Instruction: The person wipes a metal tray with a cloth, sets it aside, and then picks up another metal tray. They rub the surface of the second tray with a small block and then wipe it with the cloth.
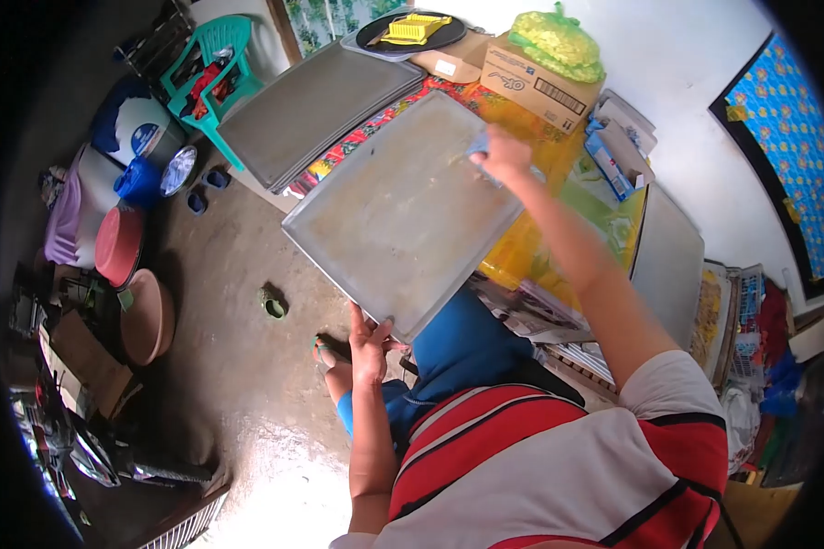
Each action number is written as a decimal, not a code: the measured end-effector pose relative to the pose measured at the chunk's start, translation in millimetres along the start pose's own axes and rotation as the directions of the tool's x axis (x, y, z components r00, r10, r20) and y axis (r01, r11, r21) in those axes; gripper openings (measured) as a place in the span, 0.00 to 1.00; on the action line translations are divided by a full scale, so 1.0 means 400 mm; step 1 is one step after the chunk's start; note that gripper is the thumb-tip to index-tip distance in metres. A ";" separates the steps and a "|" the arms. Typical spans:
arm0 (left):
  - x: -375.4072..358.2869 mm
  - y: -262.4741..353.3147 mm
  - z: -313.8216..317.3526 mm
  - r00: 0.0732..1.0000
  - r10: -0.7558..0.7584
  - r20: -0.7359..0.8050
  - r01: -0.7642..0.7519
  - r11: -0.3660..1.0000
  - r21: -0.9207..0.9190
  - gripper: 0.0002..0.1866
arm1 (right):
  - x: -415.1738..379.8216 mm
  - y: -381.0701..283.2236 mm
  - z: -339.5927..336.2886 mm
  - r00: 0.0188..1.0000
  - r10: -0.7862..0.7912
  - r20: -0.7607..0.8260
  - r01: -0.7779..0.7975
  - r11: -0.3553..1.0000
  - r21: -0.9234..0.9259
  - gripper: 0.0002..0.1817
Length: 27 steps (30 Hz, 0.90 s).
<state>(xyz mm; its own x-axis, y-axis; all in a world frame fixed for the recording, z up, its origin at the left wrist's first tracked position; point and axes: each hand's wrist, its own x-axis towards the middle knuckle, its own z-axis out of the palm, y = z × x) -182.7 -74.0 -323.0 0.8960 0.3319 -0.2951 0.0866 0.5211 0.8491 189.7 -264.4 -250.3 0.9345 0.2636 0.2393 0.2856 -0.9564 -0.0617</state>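
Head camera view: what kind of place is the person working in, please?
Probably a home kitchen or small home bakery. The left hand steadies a large metal baking tray while the right hand presses a cloth on it; more stacked trays, a cardboard box and a concrete floor surround them.

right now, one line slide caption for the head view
Left hand steadies a metal tray; right hand presses a cloth on it.
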 end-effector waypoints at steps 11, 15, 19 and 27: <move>0.015 0.021 0.000 0.998 0.039 0.045 -0.037 0.998 -0.056 0.44 | 0.108 0.196 0.047 0.955 0.246 0.164 -0.280 0.932 0.232 0.36; 0.015 -0.004 0.018 0.999 0.053 0.007 -0.052 0.993 -0.109 0.44 | -0.015 -0.005 -0.003 0.952 0.067 0.297 -0.169 0.928 0.333 0.36; 0.013 -0.023 0.016 1.000 0.012 0.012 -0.011 0.998 -0.068 0.45 | -0.171 -0.199 -0.017 0.942 -0.279 0.186 0.237 0.947 0.219 0.34; 0.029 0.000 0.057 1.000 -0.006 0.022 0.008 0.998 -0.060 0.46 | -0.048 -0.179 0.046 0.987 0.088 0.137 -0.136 0.909 0.394 0.34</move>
<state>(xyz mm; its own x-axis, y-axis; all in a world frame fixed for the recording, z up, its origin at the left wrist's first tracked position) -162.3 -87.9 -316.5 0.9048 0.3112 -0.2907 0.0670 0.5701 0.8188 155.1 -198.5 -268.2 0.9764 0.1929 0.0975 0.2160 -0.8554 -0.4708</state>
